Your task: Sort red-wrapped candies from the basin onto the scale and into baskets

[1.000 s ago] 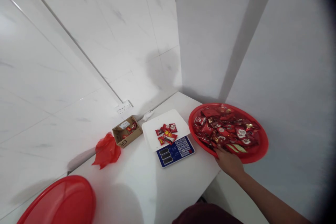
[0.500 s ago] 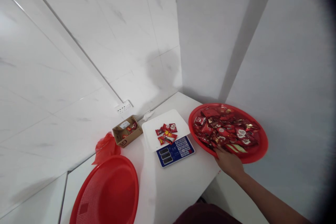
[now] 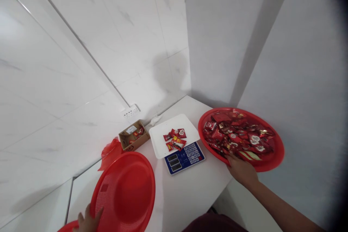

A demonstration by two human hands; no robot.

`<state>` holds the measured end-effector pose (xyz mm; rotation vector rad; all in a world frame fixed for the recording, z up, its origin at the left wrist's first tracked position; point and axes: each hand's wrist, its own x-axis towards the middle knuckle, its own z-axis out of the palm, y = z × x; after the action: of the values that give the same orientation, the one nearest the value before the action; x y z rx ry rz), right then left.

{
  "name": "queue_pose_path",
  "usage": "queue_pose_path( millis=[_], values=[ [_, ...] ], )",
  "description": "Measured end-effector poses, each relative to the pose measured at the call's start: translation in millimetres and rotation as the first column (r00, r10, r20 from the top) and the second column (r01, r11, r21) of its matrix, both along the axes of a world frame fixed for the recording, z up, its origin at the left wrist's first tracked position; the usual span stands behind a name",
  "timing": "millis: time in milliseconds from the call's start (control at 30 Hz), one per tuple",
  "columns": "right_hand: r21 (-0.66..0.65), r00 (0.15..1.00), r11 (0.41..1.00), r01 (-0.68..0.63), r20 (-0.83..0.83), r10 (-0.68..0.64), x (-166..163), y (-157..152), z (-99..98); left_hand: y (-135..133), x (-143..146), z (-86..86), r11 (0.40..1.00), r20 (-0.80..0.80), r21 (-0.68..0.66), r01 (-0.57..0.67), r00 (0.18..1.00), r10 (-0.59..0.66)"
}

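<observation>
At the right, a round red basin (image 3: pixel 278 148) full of wrapped red candies (image 3: pixel 239 134) is tilted toward me. My right hand (image 3: pixel 241 170) grips its near rim, fingertips at the candies. My left hand (image 3: pixel 88 221), partly cut off at the bottom edge, is at the left rim of a red plastic basket (image 3: pixel 126 192) with mesh sides; its fingers reach over that rim. The basket looks bare inside. Between the hands stands a digital scale (image 3: pixel 185 157) with a white tray (image 3: pixel 160 134), on which several candies (image 3: pixel 175 138) lie.
A small cardboard box (image 3: pixel 133 137) with some candies sits against the tiled wall, below a power socket (image 3: pixel 130 111). A crumpled red plastic bag (image 3: pixel 110 154) lies beside it. Another red rim (image 3: pixel 67 226) shows at the lower left. Walls meet behind the white table (image 3: pixel 187 185).
My left hand has come into view at the basket, which has shifted right and up and now uncovers another red rim. My right hand still holds the basin in nearly the same place.
</observation>
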<state>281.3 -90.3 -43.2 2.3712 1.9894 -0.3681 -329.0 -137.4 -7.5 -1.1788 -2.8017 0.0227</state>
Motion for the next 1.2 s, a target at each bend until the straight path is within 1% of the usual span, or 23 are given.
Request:
queue_pose_path(
  millis=[33,67,100,133,167,200,233,267,300,333,367,467,533,600,667,767,833,900,967,1033,1133,1200],
  values=[
    [0.001,1.0,1.0,0.004,-0.004,-0.004,-0.1,0.1,-0.2,7.2,6.4,-1.1,0.999,-0.012,0.017,-0.038,0.999,0.039],
    [0.001,1.0,1.0,0.011,-0.011,-0.011,-0.1,0.3,-0.5,15.3,15.8,-0.3,0.998,-0.022,0.04,-0.05,0.998,0.051],
    [-0.001,1.0,1.0,0.019,-0.018,-0.019,-0.1,0.6,-0.7,24.7,28.4,2.0,0.997,-0.032,0.072,-0.009,0.999,0.012],
    [0.0,0.999,1.0,0.025,-0.025,-0.025,-0.1,0.9,-1.0,35.4,44.2,5.4,0.989,-0.026,0.09,0.117,0.993,-0.115],
    [0.001,0.999,1.0,0.028,-0.031,-0.028,0.0,1.1,-1.5,47.3,62.9,9.0,0.963,0.004,0.089,0.255,0.967,-0.256],
    [0.001,0.999,1.0,0.029,-0.036,-0.029,0.2,1.3,-2.0,60.0,84.2,12.1,0.92,0.026,0.101,0.378,0.924,-0.382],
    [0.001,0.999,1.0,0.027,-0.04,-0.027,0.4,1.5,-2.7,73.1,107.4,14.0,0.859,0.059,0.124,0.497,0.86,-0.506],
    [0.002,0.999,1.0,0.025,-0.041,-0.025,0.6,1.5,-3.5,86.3,131.7,14.4,0.8,0.125,0.153,0.581,0.791,-0.599],
    [0.007,0.999,1.0,0.022,-0.04,-0.022,0.9,1.4,-4.3,99.0,156.3,13.1,0.748,0.214,0.189,0.636,0.717,-0.664],
    [0.015,0.999,1.0,0.018,-0.037,-0.017,1.1,1.3,-5.1,111.0,180.4,10.2,0.712,0.258,0.195,0.674,0.665,-0.701],
    [0.023,0.999,1.0,0.014,-0.031,-0.013,1.2,1.1,-5.9,122.1,203.2,6.3,0.691,0.284,0.2,0.694,0.634,-0.719],
    [0.036,1.0,0.999,0.008,-0.014,-0.007,1.1,1.0,-7.3,148.8,259.4,-5.9,0.655,0.354,0.208,0.726,0.568,-0.743],
    [0.021,1.0,1.0,0.013,-0.012,-0.013,0.8,1.2,-7.5,161.5,284.4,-10.2,0.652,0.39,0.206,0.73,0.55,-0.738],
    [0.009,1.0,1.0,0.026,-0.015,-0.025,0.8,1.5,-7.4,170.7,299.9,-10.8,0.659,0.419,0.2,0.725,0.545,-0.726],
    [0.005,0.999,1.0,0.026,-0.023,-0.026,1.0,1.8,-7.1,176.7,307.9,-9.8,0.67,0.451,0.197,0.715,0.541,-0.71],
    [0.003,1.0,1.0,0.006,-0.03,-0.006,1.4,2.1,-6.2,180.4,310.3,-9.4,0.7,0.517,0.204,0.685,0.532,-0.671],
    [-0.005,1.0,1.0,0.003,-0.015,-0.003,1.2,2.3,-5.4,179.1,306.4,-9.8,0.729,0.561,0.224,0.647,0.526,-0.639],
    [-0.01,1.0,1.0,0.002,0.003,-0.001,0.9,2.6,-5.1,174.4,296.6,-8.6,0.76,0.588,0.265,0.593,0.526,-0.615],
    [-0.006,1.0,1.0,-0.002,0.008,0.002,1.3,2.8,-6.3,165.8,279.0,-3.9,0.789,0.596,0.318,0.526,0.536,-0.598],
    [0.002,1.0,1.0,-0.004,-0.004,0.004,3.0,2.6,-9.5,152.5,253.6,3.7,0.814,0.598,0.361,0.455,0.557,-0.577],
    [0.015,1.0,1.0,0.022,-0.011,-0.022,6.4,1.1,-17.1,124.3,209.1,14.5,0.859,0.594,0.372,0.352,0.621,-0.512],
    [0.068,0.998,0.996,0.061,-0.004,-0.061,5.8,0.6,-21.3,102.2,185.5,15.3,0.883,0.576,0.363,0.296,0.674,-0.463]
  ],
)
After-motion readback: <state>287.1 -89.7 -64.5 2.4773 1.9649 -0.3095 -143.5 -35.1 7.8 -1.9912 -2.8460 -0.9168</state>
